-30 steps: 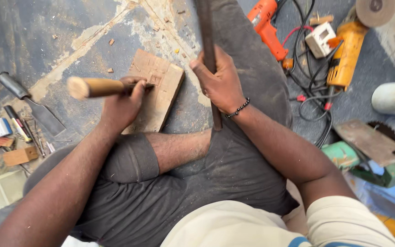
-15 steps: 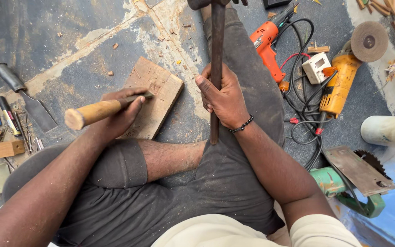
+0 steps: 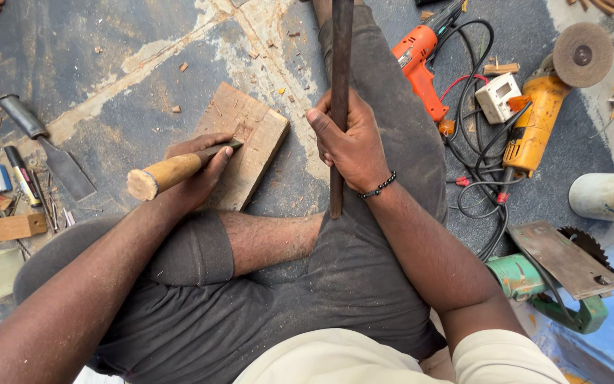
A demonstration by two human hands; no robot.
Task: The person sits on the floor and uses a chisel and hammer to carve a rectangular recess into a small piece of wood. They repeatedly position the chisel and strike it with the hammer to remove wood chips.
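Our left hand [image 3: 197, 171] is clenched round the wooden-handled chisel [image 3: 172, 171], its blade on the wooden block [image 3: 246, 142] lying on the floor before our knee; our right hand [image 3: 349, 146] grips the dark bar [image 3: 340, 92] upright; an orange drill [image 3: 421, 67] lies further right.

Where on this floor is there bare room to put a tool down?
Open floor lies between the wooden board and the flat scraper, with only small chips. Another bare strip runs between the orange drill and the outstretched leg. The cords by the yellow grinder are crowded, as is the far-left clutter.
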